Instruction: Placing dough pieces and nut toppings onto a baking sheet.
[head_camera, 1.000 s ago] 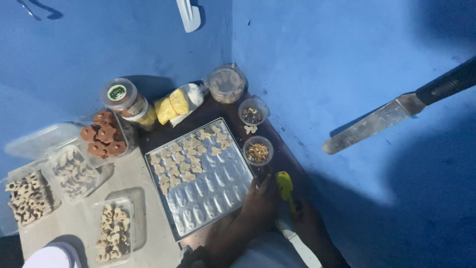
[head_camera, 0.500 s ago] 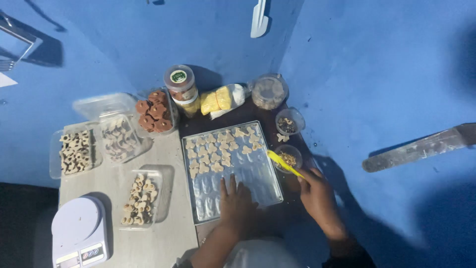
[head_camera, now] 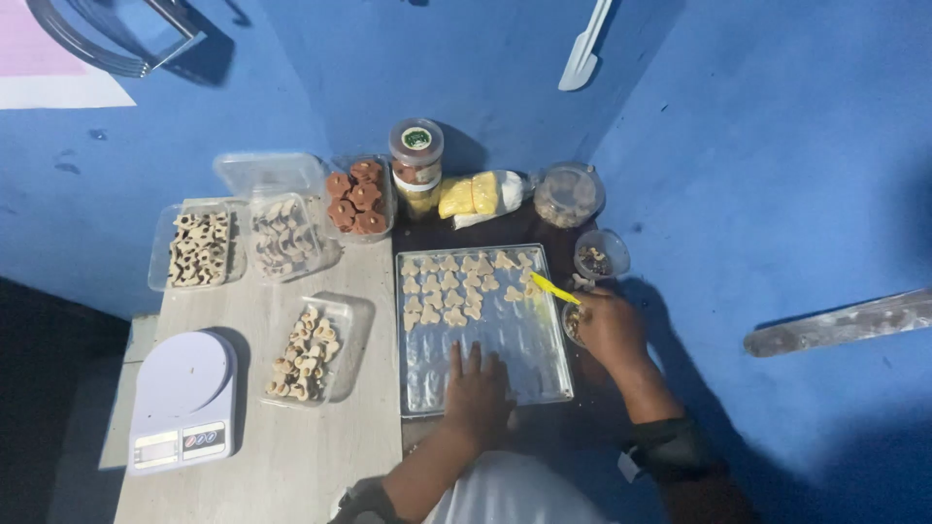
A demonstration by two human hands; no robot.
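The left hand (head_camera: 478,388) lies flat and open on the near, bare part of the baking tray (head_camera: 529,374), while the right hand (head_camera: 610,325) grips a yellow brush (head_camera: 553,288) at the tray's right edge, its tip over the cookies (head_camera: 456,286) filling the far rows. A small bowl (head_camera: 601,254) and lidded jars (head_camera: 416,167) stand beyond. Clear boxes of cookies (head_camera: 309,351) and a white scale (head_camera: 183,400) sit left on the tabletop (head_camera: 291,456).

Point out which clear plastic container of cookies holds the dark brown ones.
The container at the back, just left of the stacked jars. Its cookies are reddish-brown flower shapes; the other three containers hold pale, light-coloured pieces.
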